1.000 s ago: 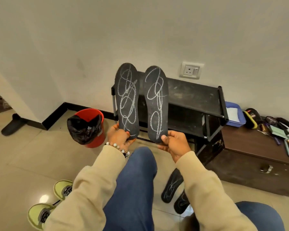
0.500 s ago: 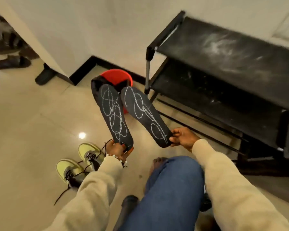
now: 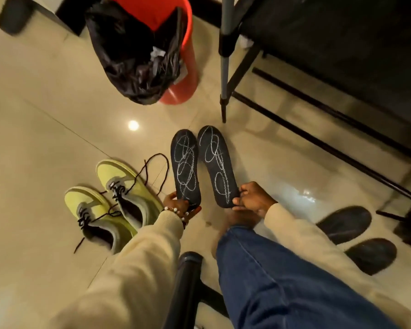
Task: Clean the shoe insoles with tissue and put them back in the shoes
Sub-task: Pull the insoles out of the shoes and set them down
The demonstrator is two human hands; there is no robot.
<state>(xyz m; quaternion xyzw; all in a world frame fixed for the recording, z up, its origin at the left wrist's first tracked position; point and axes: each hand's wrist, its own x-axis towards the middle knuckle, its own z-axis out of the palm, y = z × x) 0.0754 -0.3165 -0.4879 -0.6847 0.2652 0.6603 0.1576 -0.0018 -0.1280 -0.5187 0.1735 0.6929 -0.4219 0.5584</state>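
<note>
Black insoles (chalk-scribbled), left insole (image 3: pixel 185 168) pinched by left hand (image 3: pixel 176 204), right insole (image 3: pixel 218 166) by right hand (image 3: pixel 252 198)

Left hand (image 3: pixel 177 202) and right hand (image 3: pixel 252 198) each pinch a chalk-scribbled black insole (image 3: pixel 185 167) (image 3: pixel 218 162) by the heel, right of yellow-green sneakers (image 3: pixel 109 203); red bin (image 3: pixel 176 48) far

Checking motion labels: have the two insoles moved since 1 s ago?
Yes. The two insoles, gripped by the left hand and right hand, came down from shoe rack top height to low over the floor beside the yellow shoes.
</note>
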